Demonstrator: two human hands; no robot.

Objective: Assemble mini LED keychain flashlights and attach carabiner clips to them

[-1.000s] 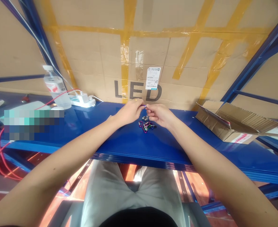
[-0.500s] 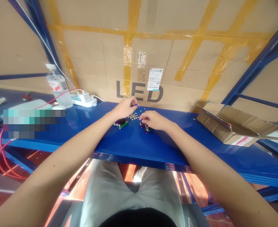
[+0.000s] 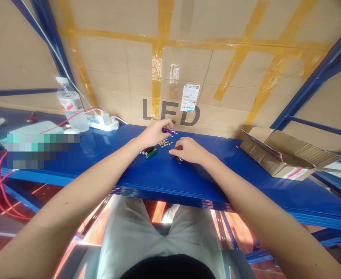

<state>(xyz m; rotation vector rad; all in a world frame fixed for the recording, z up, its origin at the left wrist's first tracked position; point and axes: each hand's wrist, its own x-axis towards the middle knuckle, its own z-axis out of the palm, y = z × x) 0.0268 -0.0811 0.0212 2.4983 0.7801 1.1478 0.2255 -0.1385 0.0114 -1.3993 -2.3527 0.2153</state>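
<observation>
Between the thumb and fingers of my left hand (image 3: 157,131) is a slim purple metal tube (image 3: 168,131), lying nearly level, its end pointing right. My right hand (image 3: 189,149) is bent with the fingers curled in and the thumb tip close to them. Anything pinched there is too small to make out. Small silvery pieces like button cells (image 3: 164,143) lie scattered between my hands. Below my left hand sit several slim metal tubes, a green tube (image 3: 152,153) among them. Partly hidden under my right hand is a little heap of coloured metal clips (image 3: 178,159).
The blue tabletop (image 3: 158,174) ends just above my lap. An open cardboard box (image 3: 277,159) stands at right. To the left are a plastic bottle (image 3: 73,108), a white power strip (image 3: 103,123) and red cables (image 3: 0,186). A large taped carton (image 3: 115,69) forms the back.
My left hand has shifted slightly right, and more of the purple tube now shows. My right hand has turned a little, its fingertips drawn in beside the silvery pieces.
</observation>
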